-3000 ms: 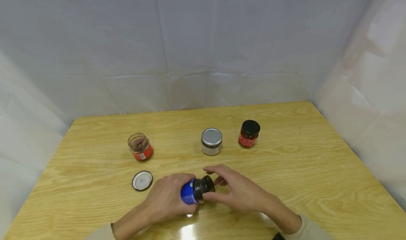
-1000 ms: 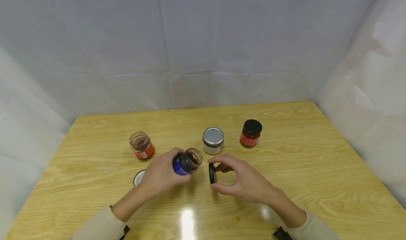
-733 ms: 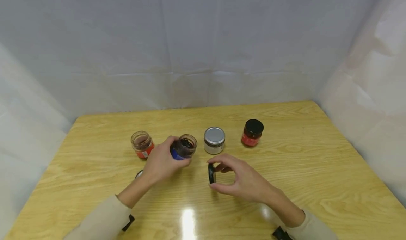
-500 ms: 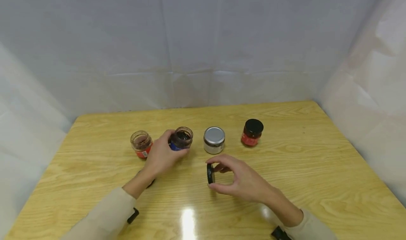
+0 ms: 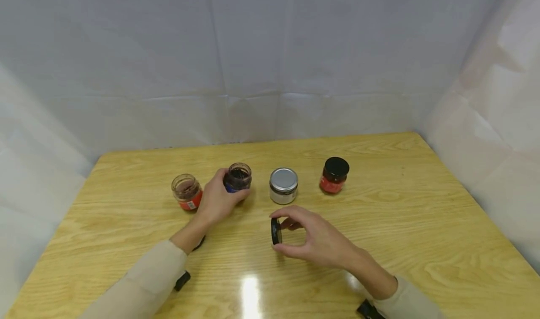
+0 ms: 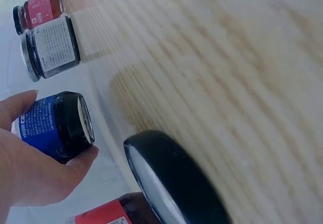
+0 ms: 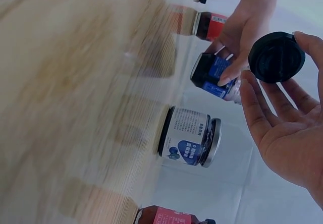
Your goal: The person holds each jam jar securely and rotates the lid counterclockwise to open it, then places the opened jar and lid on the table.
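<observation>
My left hand (image 5: 217,200) grips an uncapped glass jar with a blue label (image 6: 41,123), dark stuff visible inside its mouth. In the right wrist view its base tilts a little; whether it touches the table I cannot tell. Between thumb and fingertips, my right hand (image 5: 322,240) pinches a black jar lid (image 5: 276,231) on edge, in front of a silver-lidded jar (image 5: 283,186). Left of the blue jar is an open jar with a red label (image 5: 187,192). A pale-lined, dark-rimmed lid (image 6: 166,183) lies under my left wrist, mostly hidden in the head view.
A closed jar with a black lid and pinkish-red label (image 5: 334,175) stands at the right of the row. The wooden table (image 5: 401,216) meets white sheeting (image 5: 261,75) behind and at both sides.
The lid has come off the blue-labelled jar into my right hand. My left hand has carried the jar back, more upright, between the red-labelled and silver-lidded jars. The right hand shifts slightly left.
</observation>
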Motion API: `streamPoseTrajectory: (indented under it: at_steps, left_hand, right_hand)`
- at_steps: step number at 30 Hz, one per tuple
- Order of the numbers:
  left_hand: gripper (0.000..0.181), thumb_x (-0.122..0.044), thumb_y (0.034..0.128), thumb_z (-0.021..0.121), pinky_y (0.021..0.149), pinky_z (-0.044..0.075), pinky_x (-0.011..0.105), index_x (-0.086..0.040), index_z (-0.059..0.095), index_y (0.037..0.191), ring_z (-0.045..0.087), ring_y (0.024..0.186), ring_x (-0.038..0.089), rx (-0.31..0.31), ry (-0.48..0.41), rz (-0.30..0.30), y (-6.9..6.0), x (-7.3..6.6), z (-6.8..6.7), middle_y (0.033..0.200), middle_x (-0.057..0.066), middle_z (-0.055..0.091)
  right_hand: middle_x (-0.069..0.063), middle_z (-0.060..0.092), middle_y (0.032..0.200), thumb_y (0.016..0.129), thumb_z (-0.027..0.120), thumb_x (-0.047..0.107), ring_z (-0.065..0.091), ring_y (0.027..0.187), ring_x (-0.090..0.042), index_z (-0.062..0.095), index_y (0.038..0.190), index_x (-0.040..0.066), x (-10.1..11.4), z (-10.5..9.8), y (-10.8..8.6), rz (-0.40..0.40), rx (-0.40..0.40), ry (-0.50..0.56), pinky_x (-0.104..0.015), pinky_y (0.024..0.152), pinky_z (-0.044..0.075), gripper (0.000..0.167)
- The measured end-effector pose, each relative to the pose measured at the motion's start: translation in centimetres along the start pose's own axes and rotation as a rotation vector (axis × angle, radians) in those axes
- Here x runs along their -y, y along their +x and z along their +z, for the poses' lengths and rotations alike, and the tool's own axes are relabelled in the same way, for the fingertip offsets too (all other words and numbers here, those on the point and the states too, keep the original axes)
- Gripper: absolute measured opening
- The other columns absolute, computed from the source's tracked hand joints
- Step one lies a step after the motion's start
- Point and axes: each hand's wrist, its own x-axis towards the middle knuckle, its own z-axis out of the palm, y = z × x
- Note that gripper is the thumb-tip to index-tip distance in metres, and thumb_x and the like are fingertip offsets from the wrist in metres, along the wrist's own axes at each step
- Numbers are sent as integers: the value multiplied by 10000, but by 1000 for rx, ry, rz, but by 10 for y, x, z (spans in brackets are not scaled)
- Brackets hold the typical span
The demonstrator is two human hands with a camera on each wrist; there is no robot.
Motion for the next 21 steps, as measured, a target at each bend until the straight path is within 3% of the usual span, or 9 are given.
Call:
streamPoseTrajectory:
  at_steps: [10,21]
  left_hand:
    - [698,-307,833,737,910,432,483,-8,403,1367,543,1102,347,3,-9,0,6,7,4,1228,209,552]
    - [738,-366,844,719,898,439,485,-48,362,1405,540,1101,340,32,-13,-2,9,12,2,1244,185,538]
  right_hand:
    - [125,558,1196,831,747,339,577,1019,-80,545,1274,223,1,2,2,-1,7,4,-285,899,468,500]
    - [125,547,1207,843,724,381,587,1044,-157,536,1303,179,1,1,2,33,19,-6,-332,904,469,536]
